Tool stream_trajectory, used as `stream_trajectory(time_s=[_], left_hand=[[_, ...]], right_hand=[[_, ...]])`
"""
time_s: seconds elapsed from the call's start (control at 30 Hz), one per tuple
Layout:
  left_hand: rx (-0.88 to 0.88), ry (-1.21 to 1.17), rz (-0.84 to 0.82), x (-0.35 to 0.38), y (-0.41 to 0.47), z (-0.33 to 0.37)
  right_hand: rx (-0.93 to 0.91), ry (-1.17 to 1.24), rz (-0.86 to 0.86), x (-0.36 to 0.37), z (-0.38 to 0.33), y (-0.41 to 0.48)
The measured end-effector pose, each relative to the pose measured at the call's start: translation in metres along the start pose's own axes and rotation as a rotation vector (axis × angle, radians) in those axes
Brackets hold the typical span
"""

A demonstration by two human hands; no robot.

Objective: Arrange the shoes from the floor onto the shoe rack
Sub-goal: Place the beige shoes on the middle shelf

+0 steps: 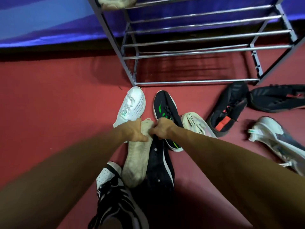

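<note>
The red floor [49,104] takes most of the view, with a blue wall [41,22] behind it. The rack [198,81] stands at the far side, in front of that wall. A second beige shoe [113,2] lies on its high shelf at the left, cut by the frame.

On the floor at the right lies a black-red pair [229,106], and nearer to me a grey shoe [277,139] on its side. Just in front of the rack are a white shoe [132,104] and a green-striped shoe [165,109], side by side, toes to the rack. A pale shoe [196,126] rests against the green-striped one. Close to my legs is a black-and-white shoe [112,187].

My left hand [133,131] grips the beige shoe [137,162] at its heel end, fingers curled round the edge. My right hand [162,129] is closed on the heel end of the black shoe [158,167]. These two shoes are side by side and touching, toes pointing back to me. I cannot tell if they are lifted off the floor.
</note>
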State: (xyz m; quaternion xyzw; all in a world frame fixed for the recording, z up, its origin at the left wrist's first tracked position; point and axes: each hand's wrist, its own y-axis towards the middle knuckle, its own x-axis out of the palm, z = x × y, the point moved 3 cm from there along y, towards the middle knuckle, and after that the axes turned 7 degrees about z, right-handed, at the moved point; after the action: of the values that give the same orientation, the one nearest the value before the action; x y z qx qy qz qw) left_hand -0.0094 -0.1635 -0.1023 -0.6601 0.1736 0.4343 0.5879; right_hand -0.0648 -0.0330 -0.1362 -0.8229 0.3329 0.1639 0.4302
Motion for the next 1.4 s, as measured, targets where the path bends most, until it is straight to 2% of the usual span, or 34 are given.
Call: stream_trajectory(time_s=[0.17,0.4,0.53,0.63,0.83,1.0,1.2,1.4], left_hand=[[-0.018,-0.145,-0.107,0.004,0.002,-0.006],[0.067,-0.391,-0.217,-0.018,0.002,-0.006],[0.056,-0.562,-0.200,-0.046,-0.004,-0.002],[0.045,-0.708,-0.177,-0.065,-0.011,0.009],[0.096,-1.010,-0.114,-0.107,-0.016,0.042],[0.097,-1.202,-0.093,-0.143,-0.021,0.037],[0.191,-1.399,-0.177,-0.162,-0.027,0.031],[0.424,-1.342,-0.185,-0.197,-0.035,0.055]], right_hand=[[0.061,0.132,0.051,0.012,0.009,0.000],[0.086,0.418,-0.054,-0.008,-0.001,-0.015],[0.070,0.498,-0.028,-0.045,-0.014,-0.028],[0.059,0.560,0.057,-0.085,-0.021,-0.036],[-0.106,0.500,0.176,-0.165,-0.043,-0.061],[-0.266,0.466,0.288,-0.218,-0.065,-0.081],[-0.392,0.667,0.367,-0.256,-0.094,-0.093],[-0.423,0.922,0.487,-0.278,-0.120,-0.096]])
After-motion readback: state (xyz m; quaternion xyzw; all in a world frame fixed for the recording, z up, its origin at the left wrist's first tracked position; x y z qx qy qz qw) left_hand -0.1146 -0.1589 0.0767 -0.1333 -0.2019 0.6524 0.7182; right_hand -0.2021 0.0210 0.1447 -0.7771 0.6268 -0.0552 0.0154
